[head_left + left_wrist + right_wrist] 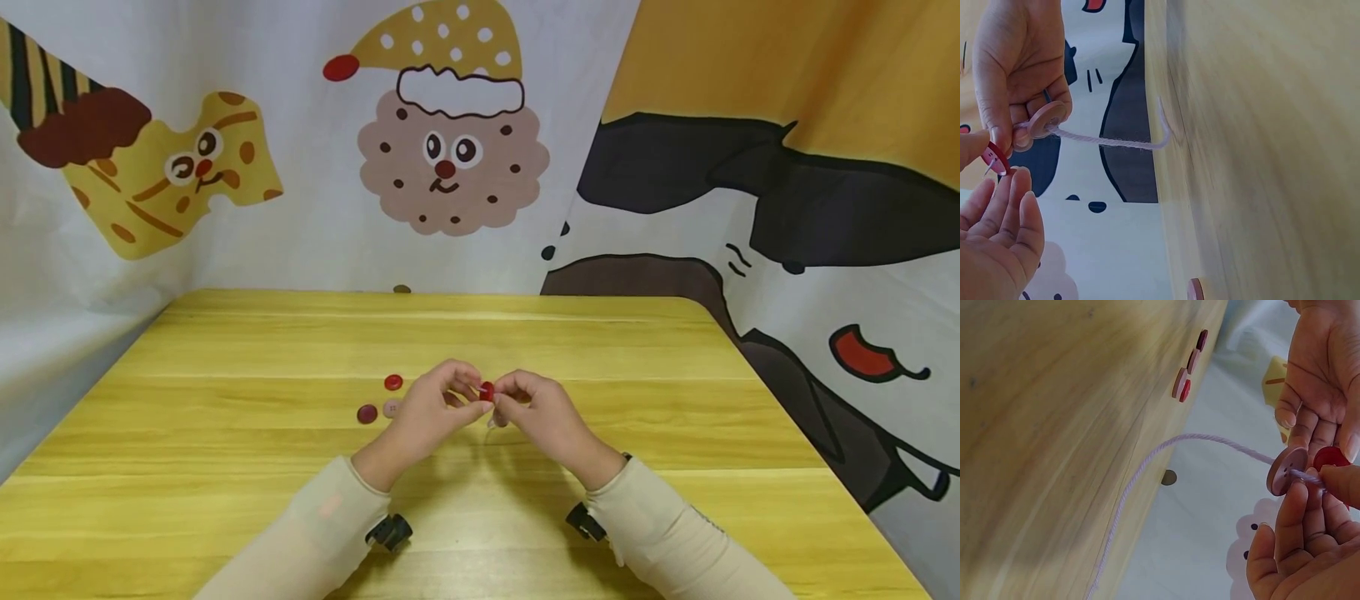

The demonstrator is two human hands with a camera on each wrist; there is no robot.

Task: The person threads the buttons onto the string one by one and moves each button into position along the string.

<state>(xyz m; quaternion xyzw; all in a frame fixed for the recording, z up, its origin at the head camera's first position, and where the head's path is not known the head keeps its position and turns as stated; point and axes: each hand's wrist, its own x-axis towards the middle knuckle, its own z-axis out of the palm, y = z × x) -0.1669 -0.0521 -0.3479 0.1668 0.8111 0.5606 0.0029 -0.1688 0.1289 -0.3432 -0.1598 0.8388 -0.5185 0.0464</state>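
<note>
My left hand point(435, 404) pinches a red button point(487, 391) between thumb and fingers. Facing it, almost touching, my right hand point(543, 412) pinches a length of pale lilac yarn point(1316, 480) close to the red button. A dusty pink button point(1286, 472) is strung on that yarn, right at the right hand's fingers. Beyond it the yarn's long tail point(1110, 142) hangs down toward the table. In the left wrist view a thin tip point(989, 167) sticks out from the face of the red button.
Left of the hands, loose buttons lie on the wooden table point(225, 467): a red one point(393, 382), a dark red one point(367, 413) and a pink one point(392, 408) partly behind the left hand. A cartoon-printed curtain point(300, 50) hangs behind the table.
</note>
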